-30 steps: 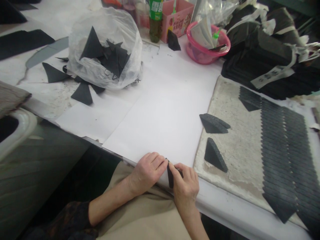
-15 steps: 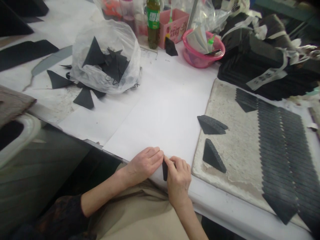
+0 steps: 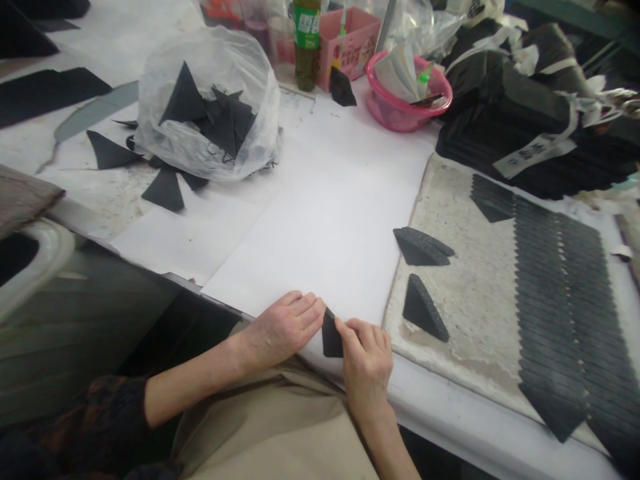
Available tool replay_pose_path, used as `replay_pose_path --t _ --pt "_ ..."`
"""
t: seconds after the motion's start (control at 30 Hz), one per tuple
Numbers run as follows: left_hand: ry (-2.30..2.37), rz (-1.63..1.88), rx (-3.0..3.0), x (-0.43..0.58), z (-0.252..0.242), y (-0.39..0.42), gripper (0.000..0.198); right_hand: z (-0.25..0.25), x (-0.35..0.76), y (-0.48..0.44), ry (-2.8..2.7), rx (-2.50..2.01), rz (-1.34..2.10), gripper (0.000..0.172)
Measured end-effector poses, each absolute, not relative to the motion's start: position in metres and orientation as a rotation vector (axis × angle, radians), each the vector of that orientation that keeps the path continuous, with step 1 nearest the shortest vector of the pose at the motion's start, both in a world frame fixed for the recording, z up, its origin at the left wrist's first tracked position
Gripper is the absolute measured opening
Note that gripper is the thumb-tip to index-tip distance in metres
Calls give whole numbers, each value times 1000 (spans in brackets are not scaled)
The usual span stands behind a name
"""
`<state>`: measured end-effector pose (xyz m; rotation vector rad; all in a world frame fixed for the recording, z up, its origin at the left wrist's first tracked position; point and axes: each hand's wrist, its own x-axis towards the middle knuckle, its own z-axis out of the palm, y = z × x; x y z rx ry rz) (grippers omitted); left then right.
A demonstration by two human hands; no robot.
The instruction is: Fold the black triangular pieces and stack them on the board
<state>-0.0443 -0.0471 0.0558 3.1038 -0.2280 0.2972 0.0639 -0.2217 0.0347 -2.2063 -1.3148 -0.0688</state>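
A small flat black piece [image 3: 331, 339], pointed at the top, is held between my hands at the table's front edge. My left hand [image 3: 293, 325] has its fingers pressed together at the piece's upper left corner. On the other side, my right hand [image 3: 369, 360] pinches the sloping edge with thumb and curled fingers. A worn grey board [image 3: 470, 313] lies to the right, bearing a single black triangular piece [image 3: 423, 310] and a small black stack [image 3: 423, 247]. Long rows of overlapping black pieces [image 3: 545, 307] cover its right part.
A clear plastic bag [image 3: 265, 87] with black triangular pieces stands at the back left, more pieces beside it. Behind are a green-labelled bottle [image 3: 306, 47], a pink box [image 3: 357, 40] and a pink basin [image 3: 400, 117]. Tied black bundles [image 3: 505, 113] fill the back right.
My right hand has shifted slightly right along the piece, and more of its black face now shows between my hands. My left hand stays at the corner. The view has shifted slightly.
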Motion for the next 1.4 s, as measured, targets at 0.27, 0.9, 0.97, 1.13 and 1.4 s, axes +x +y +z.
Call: replay_pose_path --t 0.27,0.9,0.97,1.13,1.4 --pt "-228 295 3081 -47 57 -50 30 33 62 -221 -1339 -2260 -47 23" --pt "-237 239 3074 -49 58 -57 38 37 72 -250 -1315 -2116 -6 23" --pt "-235 243 3075 -49 60 -59 38 37 73 -254 -1328 -2112 -21 26" --pt "-227 245 3117 -48 60 -62 38 38 73 -259 -1329 -2127 -35 25" --pt "-338 257 3068 -41 61 -65 30 38 72 -260 -1350 -2156 -13 26"
